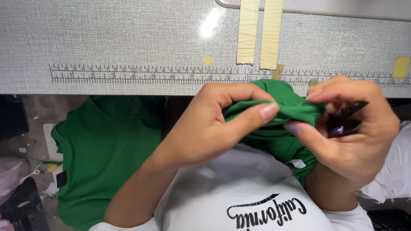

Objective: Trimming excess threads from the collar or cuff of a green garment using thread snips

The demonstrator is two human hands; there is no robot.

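A green knit garment [102, 149] hangs from my lap down below the table edge, and a bunched part of it [282, 107] is held up between both hands. My left hand [205, 128] pinches that bunched fold between thumb and fingers. My right hand [355, 128] grips the same fold from the right with thumb and forefinger, and it also holds a small dark thread snipper [344, 117] against the palm. A small white label [297, 163] shows on the green cloth below my hands.
A grey textured worktable [107, 38] runs across the top, with a printed ruler strip [137, 75] along its near edge and two strips of beige tape [259, 32]. White cloth [396, 167] lies at the right. Scraps litter the floor [30, 128] at the left.
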